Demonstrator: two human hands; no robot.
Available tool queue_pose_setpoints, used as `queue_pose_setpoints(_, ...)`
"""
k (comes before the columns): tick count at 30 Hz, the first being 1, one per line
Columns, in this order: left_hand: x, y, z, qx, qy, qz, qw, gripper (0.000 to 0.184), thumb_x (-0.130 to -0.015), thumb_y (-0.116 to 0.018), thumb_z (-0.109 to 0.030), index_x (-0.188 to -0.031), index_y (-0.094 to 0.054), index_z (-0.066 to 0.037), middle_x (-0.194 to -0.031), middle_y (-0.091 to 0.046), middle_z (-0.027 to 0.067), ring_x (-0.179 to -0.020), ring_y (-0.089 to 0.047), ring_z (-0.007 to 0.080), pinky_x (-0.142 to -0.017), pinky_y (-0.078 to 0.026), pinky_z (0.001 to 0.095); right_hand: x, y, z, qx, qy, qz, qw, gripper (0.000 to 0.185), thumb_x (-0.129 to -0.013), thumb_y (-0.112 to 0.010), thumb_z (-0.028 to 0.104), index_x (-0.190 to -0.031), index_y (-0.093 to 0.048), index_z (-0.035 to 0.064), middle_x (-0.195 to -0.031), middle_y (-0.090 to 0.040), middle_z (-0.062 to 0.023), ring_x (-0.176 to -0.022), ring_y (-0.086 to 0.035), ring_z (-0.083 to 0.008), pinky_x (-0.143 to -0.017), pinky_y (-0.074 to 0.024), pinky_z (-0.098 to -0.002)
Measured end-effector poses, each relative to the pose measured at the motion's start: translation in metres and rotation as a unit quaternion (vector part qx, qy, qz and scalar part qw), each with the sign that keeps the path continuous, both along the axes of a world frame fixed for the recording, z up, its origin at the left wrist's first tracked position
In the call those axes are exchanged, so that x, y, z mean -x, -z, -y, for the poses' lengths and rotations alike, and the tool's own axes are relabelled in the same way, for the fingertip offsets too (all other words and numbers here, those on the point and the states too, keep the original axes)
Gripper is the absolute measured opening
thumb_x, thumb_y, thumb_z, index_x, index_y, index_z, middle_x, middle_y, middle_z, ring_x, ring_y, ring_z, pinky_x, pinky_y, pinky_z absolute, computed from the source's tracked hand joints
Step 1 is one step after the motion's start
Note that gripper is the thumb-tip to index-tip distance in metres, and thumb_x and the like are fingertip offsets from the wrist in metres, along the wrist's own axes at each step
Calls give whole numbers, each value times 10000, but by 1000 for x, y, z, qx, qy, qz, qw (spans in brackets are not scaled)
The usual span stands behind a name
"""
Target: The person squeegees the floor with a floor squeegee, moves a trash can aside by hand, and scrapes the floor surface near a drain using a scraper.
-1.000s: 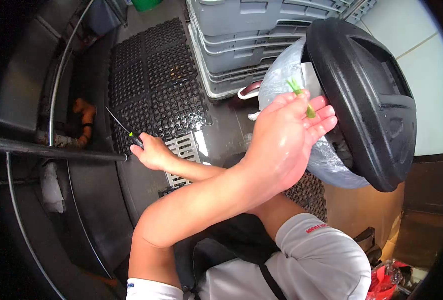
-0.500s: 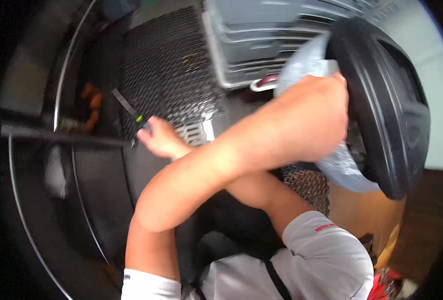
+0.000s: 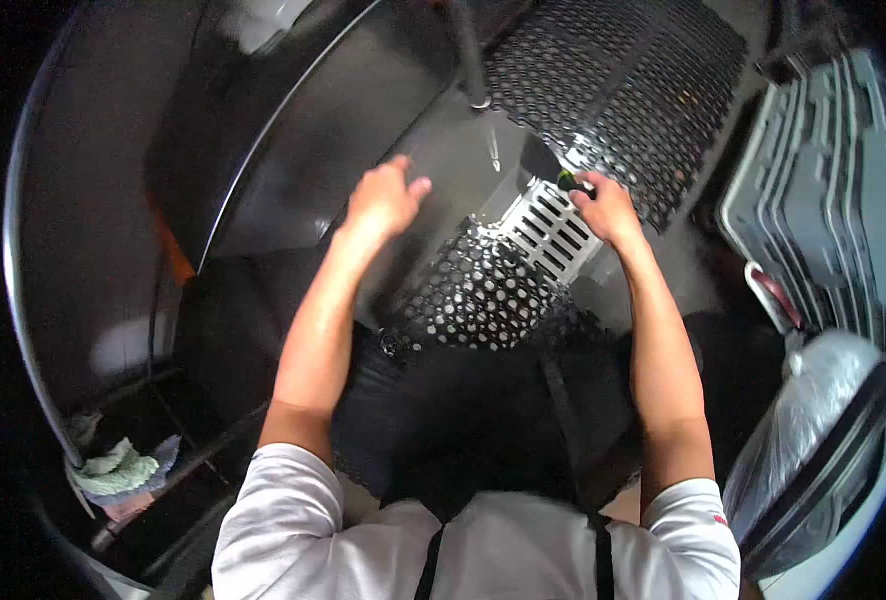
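My left hand [image 3: 383, 197] is raised over the dark floor, fingers apart, and holds nothing. In my right hand [image 3: 611, 210] is a black-handled tool with a green band [image 3: 566, 180]. It points away from me, and its far end is hard to make out. Just below the tool, a white slotted drain grate [image 3: 553, 235] is set in the wet floor. A black perforated mat [image 3: 478, 295] lies on the near side of the grate. Beyond the grate is a second black perforated mat [image 3: 653, 75].
Grey stacked crates [image 3: 823, 180] stand on the right. Near them is a black-rimmed bin with a clear plastic bag [image 3: 808, 430]. Curved metal rails [image 3: 13, 250] run along the left, with crumpled cloths [image 3: 123, 470] low there. A dark metal leg [image 3: 471, 60] meets the floor ahead.
My left hand has left the bagged bin on the right and moved left, so my arms are uncrossed. My right hand keeps hold of the tool. The view has swung left, toward the grate.
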State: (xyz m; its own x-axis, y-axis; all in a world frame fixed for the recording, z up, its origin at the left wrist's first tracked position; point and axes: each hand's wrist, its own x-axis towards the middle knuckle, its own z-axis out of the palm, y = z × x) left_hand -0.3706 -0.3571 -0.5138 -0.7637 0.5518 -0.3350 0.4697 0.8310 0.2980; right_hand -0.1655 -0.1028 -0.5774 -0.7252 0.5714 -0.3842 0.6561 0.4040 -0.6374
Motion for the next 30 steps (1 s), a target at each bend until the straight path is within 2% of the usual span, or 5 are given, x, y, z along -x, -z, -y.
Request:
queue_pose_setpoints(5,6,39,70,-215,-93,-34,972,416,-845,-710,-193,-1222,-623,-42,-1076,-688,179,-923,-659,286,-829,-530,395,48,83,31,215,-26,112,970,348,-892,-590,168,-1233,-625,103,-789,-665,-48,-604,-598,-135,-514,-475,-278)
queue_pose_setpoints(9,33,-29,88,-467,-46,-297,832,340,-780,-777,-115,-1095,-674,-38,-1043,-690,95,-931,-636,228,-822,-515,338,37,135,57,-63,-146,32,987,445,-879,-669,234,-1311,-618,143,-890,-715,-81,-690,-639,-158,-715,-530,-316)
queue_pose_setpoints(15,129,-111,85,-79,38,-572,816,824,-788,-756,-518,-1410,-454,-69,-1392,-498,213,-1253,-481,406,-1068,-354,482,16,149,58,94,-18,119,988,391,-870,-655,306,-1236,-673,170,-1112,-687,-200,-1038,-667,-327,-940,-493,-372)
queue_pose_setpoints(21,146,-89,87,95,-5,-281,955,1382,-592,-717,-783,-1565,56,-178,-1586,144,250,-1445,172,478,-1109,110,685,47,145,74,15,-86,84,993,398,-891,-584,336,-1256,-655,195,-1102,-660,-246,-1043,-647,-373,-953,-489,-410)
queue_pose_setpoints(30,143,-82,87,84,39,-380,920,1346,-590,-617,-869,-1565,-70,-120,-1566,-68,320,-1445,-36,520,-1105,18,712,57,124,77,12,-129,109,985,327,-936,-506,319,-1178,-701,215,-1037,-682,-201,-1011,-643,-383,-901,-508,-450)
